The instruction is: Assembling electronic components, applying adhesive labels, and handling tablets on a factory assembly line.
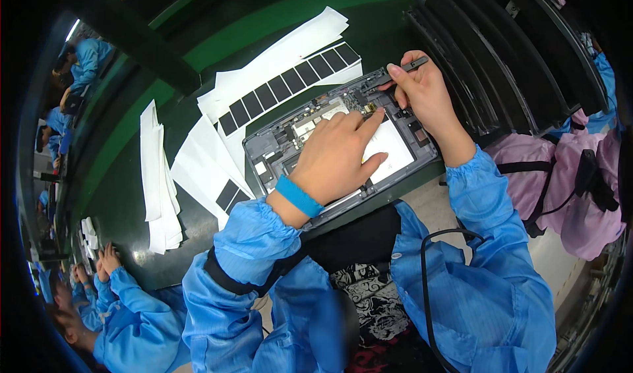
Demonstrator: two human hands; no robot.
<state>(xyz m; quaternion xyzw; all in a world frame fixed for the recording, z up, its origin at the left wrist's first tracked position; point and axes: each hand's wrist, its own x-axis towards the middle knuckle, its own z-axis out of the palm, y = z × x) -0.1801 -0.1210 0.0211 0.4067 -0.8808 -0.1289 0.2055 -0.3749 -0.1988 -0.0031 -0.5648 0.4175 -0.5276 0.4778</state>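
Observation:
An opened tablet-like device (403, 150) lies tilted at the table edge in front of me, its circuit board, connectors and a white battery panel exposed. My left hand (336, 150) rests across its middle, fingers stretched out, the index fingertip touching near a small yellowish part by the board. A blue band circles that wrist. Over the far right corner, my right hand (425, 86) pinches a slim, dark grey tool (414, 64) between thumb and fingers. The tool slants down toward the board; its exact kind and its tip are hard to make out.
Beyond the device lies a white sheet with a row of black rectangular pads (293, 81). White paper strips (158, 182) are at left on the green table (119, 208). Black racked panels (488, 50) stand at right. Co-workers in blue sit at left; a black cable (425, 274) hangs by my right arm.

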